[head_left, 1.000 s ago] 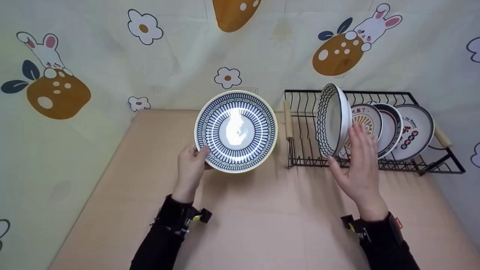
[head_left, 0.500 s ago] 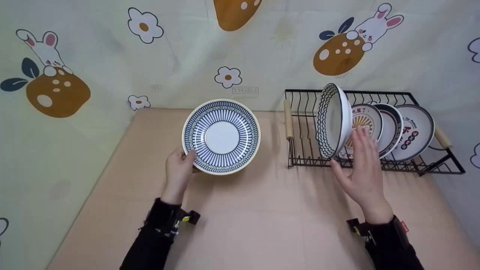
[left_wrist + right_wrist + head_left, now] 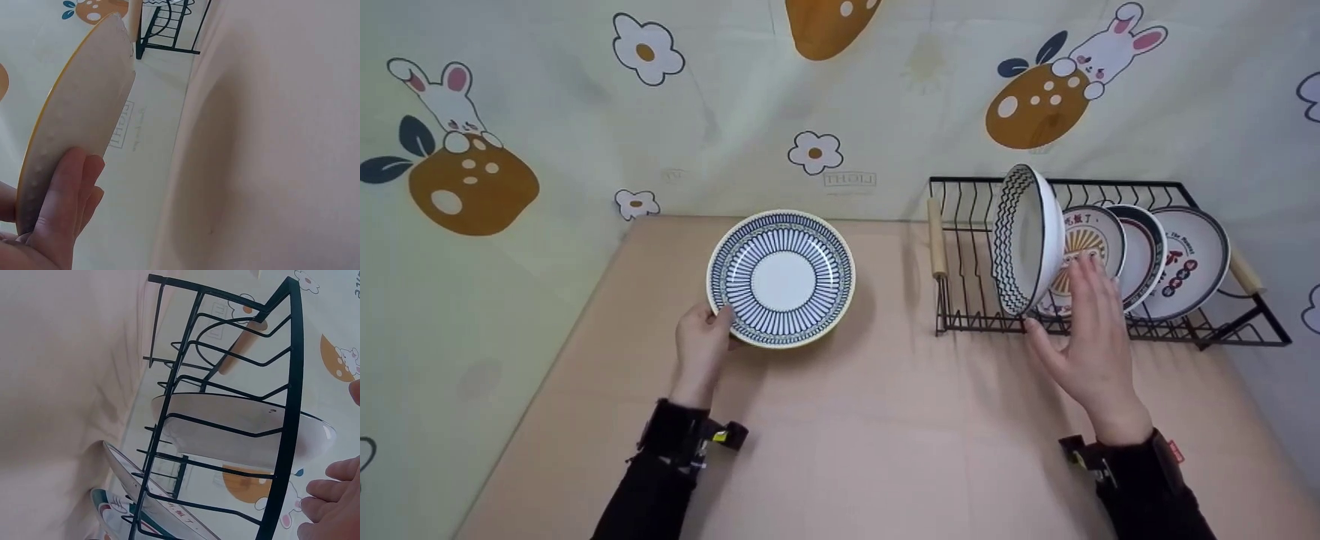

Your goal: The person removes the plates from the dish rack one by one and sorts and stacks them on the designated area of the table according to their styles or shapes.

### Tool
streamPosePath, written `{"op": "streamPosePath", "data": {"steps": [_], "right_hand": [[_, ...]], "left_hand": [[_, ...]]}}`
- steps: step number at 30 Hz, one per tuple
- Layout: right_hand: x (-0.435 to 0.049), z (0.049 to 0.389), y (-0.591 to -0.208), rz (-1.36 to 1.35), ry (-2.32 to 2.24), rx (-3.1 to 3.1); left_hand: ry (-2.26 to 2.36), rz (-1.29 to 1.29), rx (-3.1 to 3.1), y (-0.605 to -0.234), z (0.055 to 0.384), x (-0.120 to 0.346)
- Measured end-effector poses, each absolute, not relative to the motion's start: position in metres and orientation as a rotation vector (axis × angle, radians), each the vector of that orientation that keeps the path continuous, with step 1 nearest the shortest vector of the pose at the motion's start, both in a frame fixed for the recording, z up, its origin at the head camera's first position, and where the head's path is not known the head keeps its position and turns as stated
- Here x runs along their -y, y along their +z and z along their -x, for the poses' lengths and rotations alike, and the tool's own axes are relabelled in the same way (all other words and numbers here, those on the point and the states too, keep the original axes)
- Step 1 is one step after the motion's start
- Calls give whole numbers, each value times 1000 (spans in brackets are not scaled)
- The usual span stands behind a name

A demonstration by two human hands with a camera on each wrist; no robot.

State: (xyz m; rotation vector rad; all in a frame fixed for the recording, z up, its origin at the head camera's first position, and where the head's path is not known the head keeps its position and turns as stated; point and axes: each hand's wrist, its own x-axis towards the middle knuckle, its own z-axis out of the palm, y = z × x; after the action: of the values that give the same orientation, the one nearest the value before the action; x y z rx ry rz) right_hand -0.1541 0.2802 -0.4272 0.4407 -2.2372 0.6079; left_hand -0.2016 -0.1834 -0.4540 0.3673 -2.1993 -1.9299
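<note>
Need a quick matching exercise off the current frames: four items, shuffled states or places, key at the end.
Items
1. Left hand
2. Right hand
3. Zigzag bowl
4. Rack

States or places
A. Made of black wire
B. On its side, the leftmost dish in the head view's rack
C. Grips the rim of the blue-striped plate
D. Open, holding nothing

Pairs: 1-C, 2-D, 3-B, 4-A

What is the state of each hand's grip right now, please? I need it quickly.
Left hand: closed, holding the blue-patterned plate near its rim.
Right hand: open, holding nothing, in front of the dish rack.
</note>
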Motion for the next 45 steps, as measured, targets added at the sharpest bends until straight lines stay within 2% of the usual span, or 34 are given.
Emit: {"op": "streamPosePath", "data": {"steps": [17, 24, 31, 45], "right_hand": [[-284, 162, -418, -440, 569, 2248], [-285, 167, -410, -379, 635, 2260], [-286, 170, -409, -307, 693, 2309], [-286, 174, -402, -310, 700, 2286]], "left_hand": [[-1711, -453, 2331, -461, 214, 214], [-1845, -588, 2228, -466, 217, 224], [-2189, -650, 2003, -464, 219, 234], [-2207, -667, 1971, -469, 225, 239]]}}
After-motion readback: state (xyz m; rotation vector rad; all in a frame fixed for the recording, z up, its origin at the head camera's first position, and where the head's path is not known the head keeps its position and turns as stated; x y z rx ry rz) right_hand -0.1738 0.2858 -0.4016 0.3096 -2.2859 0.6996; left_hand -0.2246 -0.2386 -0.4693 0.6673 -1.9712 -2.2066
